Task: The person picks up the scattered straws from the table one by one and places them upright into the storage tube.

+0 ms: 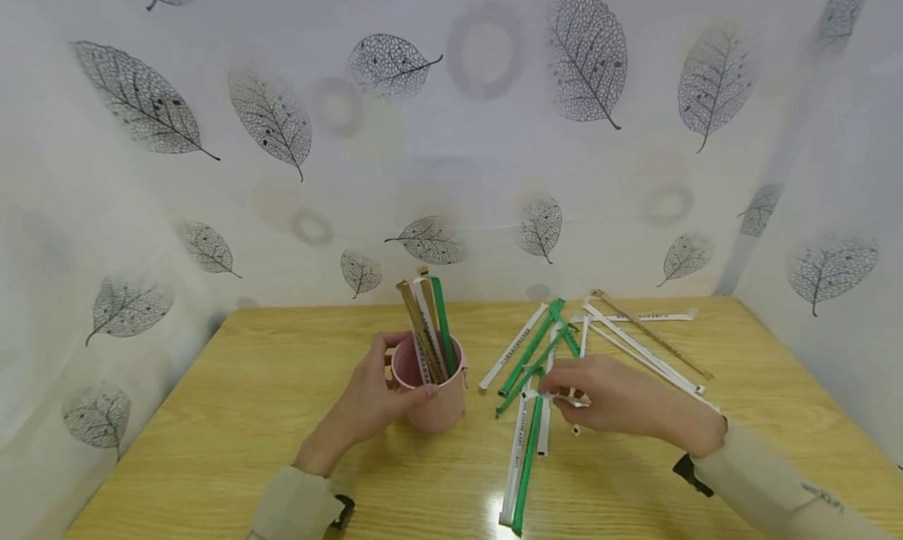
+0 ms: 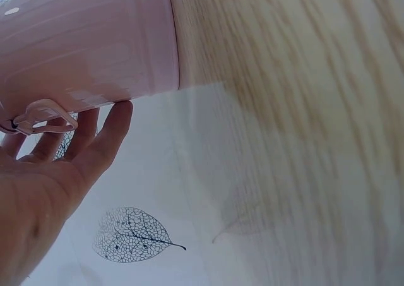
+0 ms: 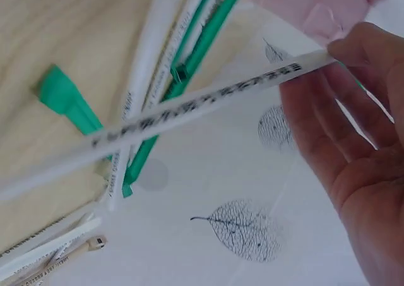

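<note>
**We braced a pink cup (image 1: 439, 414) and pinched a white stick (image 3: 208, 101)**

Our left hand (image 1: 367, 395) curved round the pink cup, thumb along the near side by the rim, fingers reaching behind; we judged this grip a brace, so that the cup would not tip or slide. It stood upright on the table (image 1: 247, 414), slightly nearer the left edge than the right and close to the far edge. Inside leaned an upright green stick (image 1: 443, 324) and a wide brown stick (image 1: 418, 318), among others, all rising well past the rim, probably because they were longer than the cup was deep.

Our right hand (image 1: 614, 395) was over the loose sticks, to the cup's right. Its grip pinched the white stick between thumb and fingers, seemingly near one end, leaving the printed length free; something so slim likely needed only a light hold.

Beneath and around, wrapped sticks lay crossed, with only the flat table to line them up. A long green stick (image 1: 527, 469) pointed toward the near edge, a far white stick (image 1: 666, 317) lay beside the far edge, and a slanting brown stick (image 1: 652, 334) lay near the far right corner. Leaf-print cloth (image 1: 451, 164) rose behind.
</note>
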Demonstrator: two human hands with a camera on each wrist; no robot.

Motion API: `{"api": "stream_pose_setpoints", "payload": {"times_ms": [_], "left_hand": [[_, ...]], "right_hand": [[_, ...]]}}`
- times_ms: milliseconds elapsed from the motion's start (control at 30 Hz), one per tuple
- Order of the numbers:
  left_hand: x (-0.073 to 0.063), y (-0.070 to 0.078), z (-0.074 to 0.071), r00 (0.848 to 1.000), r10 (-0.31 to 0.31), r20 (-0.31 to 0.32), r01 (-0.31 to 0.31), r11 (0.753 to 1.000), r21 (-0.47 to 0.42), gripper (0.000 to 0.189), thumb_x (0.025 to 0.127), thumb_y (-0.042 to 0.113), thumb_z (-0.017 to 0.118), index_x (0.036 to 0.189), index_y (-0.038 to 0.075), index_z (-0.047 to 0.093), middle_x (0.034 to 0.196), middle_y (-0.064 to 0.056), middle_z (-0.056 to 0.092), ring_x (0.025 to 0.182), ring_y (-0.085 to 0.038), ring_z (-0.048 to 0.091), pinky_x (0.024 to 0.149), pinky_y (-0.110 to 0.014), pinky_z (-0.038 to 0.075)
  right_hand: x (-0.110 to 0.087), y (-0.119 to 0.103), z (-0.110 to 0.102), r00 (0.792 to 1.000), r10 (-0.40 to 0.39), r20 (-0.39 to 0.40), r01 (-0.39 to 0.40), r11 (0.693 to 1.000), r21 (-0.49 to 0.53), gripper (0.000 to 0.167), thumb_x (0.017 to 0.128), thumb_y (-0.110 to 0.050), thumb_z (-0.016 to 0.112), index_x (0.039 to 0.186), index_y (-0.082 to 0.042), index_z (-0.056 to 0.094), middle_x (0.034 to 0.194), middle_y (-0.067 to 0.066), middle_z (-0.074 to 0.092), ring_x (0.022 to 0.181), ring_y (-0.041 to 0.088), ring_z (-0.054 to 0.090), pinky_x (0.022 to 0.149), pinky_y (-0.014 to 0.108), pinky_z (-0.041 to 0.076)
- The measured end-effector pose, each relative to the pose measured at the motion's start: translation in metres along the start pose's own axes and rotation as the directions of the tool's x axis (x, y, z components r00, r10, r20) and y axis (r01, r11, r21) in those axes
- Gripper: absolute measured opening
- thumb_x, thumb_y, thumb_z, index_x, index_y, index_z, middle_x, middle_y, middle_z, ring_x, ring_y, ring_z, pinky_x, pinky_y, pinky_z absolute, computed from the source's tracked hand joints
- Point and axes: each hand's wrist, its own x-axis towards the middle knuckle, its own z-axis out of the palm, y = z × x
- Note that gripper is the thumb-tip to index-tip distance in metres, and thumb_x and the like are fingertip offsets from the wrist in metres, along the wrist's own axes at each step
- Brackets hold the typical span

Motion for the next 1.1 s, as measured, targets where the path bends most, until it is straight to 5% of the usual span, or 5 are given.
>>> {"api": "stream_pose_setpoints", "payload": {"times_ms": [200,467,600,800,1100], "left_hand": [[0.001,-0.001,0.0,1.0,0.005,-0.004,-0.005,1.0,0.008,0.081,0.084,0.036,0.084,0.147,0.018,0.035,0.147,-0.011,0.051,0.127,-0.03,0.056,0.094,-0.037,0.057],[0.001,-0.002,0.002,1.0,-0.001,-0.009,0.001,1.0,-0.006,0.082,0.083,0.033,0.086,0.147,0.018,0.037,0.145,-0.01,0.052,0.127,-0.029,0.056,0.094,-0.036,0.057],[0.001,-0.001,0.001,1.0,-0.009,-0.014,0.009,1.0,-0.003,0.082,0.083,0.033,0.086,0.146,0.018,0.037,0.145,-0.012,0.052,0.128,-0.03,0.057,0.095,-0.037,0.057],[0.0,-0.002,0.001,1.0,-0.008,-0.011,0.007,1.0,-0.008,0.081,0.083,0.035,0.085,0.146,0.018,0.037,0.144,-0.011,0.053,0.126,-0.03,0.057,0.094,-0.037,0.057],[0.001,-0.002,0.002,1.0,-0.014,-0.013,0.014,1.0,-0.019,0.082,0.082,0.035,0.086,0.146,0.019,0.037,0.144,-0.009,0.053,0.124,-0.027,0.057,0.094,-0.036,0.057]], "right_hand": [[0.009,0.009,-0.017,0.983,-0.015,-0.183,0.018,1.0,0.018,0.037,0.083,0.01,0.075,0.114,-0.007,0.066,0.095,0.001,0.072,0.078,0.006,0.069,0.066,0.014,0.055],[0.025,0.018,-0.028,0.945,-0.094,-0.312,0.091,0.996,-0.022,0.03,0.104,-0.021,0.055,0.123,-0.002,0.068,0.094,0.001,0.072,0.079,0.008,0.068,0.067,0.012,0.056],[0.037,0.019,-0.034,0.929,-0.083,-0.361,0.088,0.996,-0.001,0.022,0.096,-0.006,0.066,0.117,-0.002,0.07,0.097,0.005,0.074,0.079,0.011,0.07,0.067,0.014,0.057],[0.058,0.018,-0.042,0.883,-0.034,-0.469,0.06,0.997,0.041,0.036,0.077,0.016,0.074,0.109,-0.001,0.072,0.095,0.01,0.074,0.077,0.015,0.072,0.067,0.017,0.059],[0.09,0.016,-0.046,0.802,0.008,-0.598,0.071,0.992,0.109,0.034,0.077,0.017,0.075,0.109,0.004,0.073,0.094,0.016,0.076,0.082,0.008,0.073,0.067,0.019,0.06]]}}
